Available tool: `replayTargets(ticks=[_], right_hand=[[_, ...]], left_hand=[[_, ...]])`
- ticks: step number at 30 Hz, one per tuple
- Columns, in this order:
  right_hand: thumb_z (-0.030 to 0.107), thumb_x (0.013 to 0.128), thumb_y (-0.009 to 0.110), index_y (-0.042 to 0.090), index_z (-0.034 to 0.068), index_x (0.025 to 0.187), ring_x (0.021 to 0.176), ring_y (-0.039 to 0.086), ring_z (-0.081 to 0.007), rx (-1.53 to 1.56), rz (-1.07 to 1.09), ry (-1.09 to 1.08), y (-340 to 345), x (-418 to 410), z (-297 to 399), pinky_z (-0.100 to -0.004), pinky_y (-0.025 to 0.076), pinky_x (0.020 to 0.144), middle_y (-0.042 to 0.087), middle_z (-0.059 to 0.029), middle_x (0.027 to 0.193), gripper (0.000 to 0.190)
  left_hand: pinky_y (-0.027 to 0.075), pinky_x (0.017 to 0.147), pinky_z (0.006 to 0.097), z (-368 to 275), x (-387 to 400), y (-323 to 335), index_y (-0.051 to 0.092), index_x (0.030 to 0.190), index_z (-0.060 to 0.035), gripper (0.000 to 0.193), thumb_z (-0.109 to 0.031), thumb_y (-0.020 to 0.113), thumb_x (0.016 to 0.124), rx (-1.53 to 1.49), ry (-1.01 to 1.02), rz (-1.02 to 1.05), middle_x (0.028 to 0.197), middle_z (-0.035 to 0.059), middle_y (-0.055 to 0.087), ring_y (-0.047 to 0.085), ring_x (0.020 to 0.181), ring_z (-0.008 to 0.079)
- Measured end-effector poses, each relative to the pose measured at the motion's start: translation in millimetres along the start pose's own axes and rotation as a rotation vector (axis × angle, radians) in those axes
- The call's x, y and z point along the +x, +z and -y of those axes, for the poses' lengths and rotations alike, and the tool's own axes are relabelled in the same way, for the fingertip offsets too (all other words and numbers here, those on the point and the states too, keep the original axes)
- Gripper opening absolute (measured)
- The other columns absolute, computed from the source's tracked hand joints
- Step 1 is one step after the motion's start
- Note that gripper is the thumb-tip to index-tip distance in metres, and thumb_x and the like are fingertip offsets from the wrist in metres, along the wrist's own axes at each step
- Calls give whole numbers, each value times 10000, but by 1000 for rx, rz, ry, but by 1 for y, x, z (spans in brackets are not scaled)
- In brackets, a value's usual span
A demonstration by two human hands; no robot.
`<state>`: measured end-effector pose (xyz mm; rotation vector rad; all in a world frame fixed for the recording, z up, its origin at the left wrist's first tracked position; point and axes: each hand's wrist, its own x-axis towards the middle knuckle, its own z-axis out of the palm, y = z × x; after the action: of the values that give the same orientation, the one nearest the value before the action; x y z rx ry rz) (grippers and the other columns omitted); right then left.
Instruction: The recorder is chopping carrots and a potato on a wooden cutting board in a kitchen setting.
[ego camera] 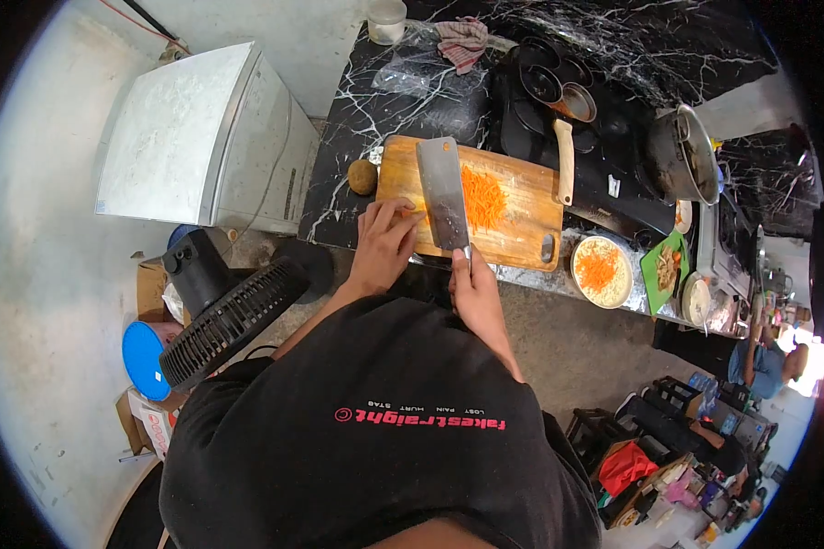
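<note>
A wooden cutting board point(522, 237) lies on the black marbled counter in front of me. My right hand point(479, 288) grips the handle of a cleaver point(443, 189), whose broad blade lies across the board, pointing away from me. On the board's left part, my left hand point(386, 237) has its fingertips bent over a carrot piece point(420, 206), mostly hidden by fingers and blade. Right of the blade is a heap of shredded carrot point(484, 199). A round brown vegetable point(362, 177), possibly a potato, sits beside the board's left edge.
A bowl point(630, 288) of pale chopped food and carrot shreds stands at right, near a green board point(652, 267). A wooden pan handle point(564, 161) overhangs the cutting board. Beyond are a stove and pot point(680, 158). A fan point(233, 322) stands left; people are at far right.
</note>
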<state>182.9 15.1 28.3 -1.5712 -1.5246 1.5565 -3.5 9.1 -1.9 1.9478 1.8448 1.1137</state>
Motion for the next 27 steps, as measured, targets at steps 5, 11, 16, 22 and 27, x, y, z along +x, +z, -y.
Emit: replayTargets(ticks=[5,11,16,22,27], right_hand=[[329,1073,455,562,-9,1161,567,547,-209,-239,-69,-63,1,-5,14,-355,444,555,556,-105,658,365],[274,1060,451,503,-31,1250,899,587,-575,-401,-127,-100,7,-16,31,-570,458,745,610,-378,845,363],[270,1060,447,495,-52,1232,884,579,-584,-409,-78,-36,9,-15,52,-585,456,728,606,-388,826,368],[263,1058,448,508,-83,1197,852,593,-572,-403,-61,-24,11,-11,48,-587,462,700,612,-389,823,377],[255,1056,449,510,-69,1195,874,589,-575,-399,-65,-37,13,-10,46,-595,463,719,617,-387,849,358]], left_hand=[[395,1001,434,4,-5,-4,704,1135,-127,320,-50,713,825,58,-3,10,1214,51,568,508,1168,293],[375,1022,447,-1,-9,-8,703,1166,-156,340,-75,720,837,77,25,31,1255,64,551,491,1200,304],[358,1036,444,1,-11,-6,700,1183,-177,362,-77,721,837,71,10,50,1284,69,539,480,1222,308],[353,1037,447,1,-11,-5,697,1197,-185,371,-91,724,838,62,2,46,1286,70,542,473,1237,309],[352,1039,448,1,-11,-4,694,1214,-198,377,-102,716,850,77,2,39,1287,71,542,465,1242,306]])
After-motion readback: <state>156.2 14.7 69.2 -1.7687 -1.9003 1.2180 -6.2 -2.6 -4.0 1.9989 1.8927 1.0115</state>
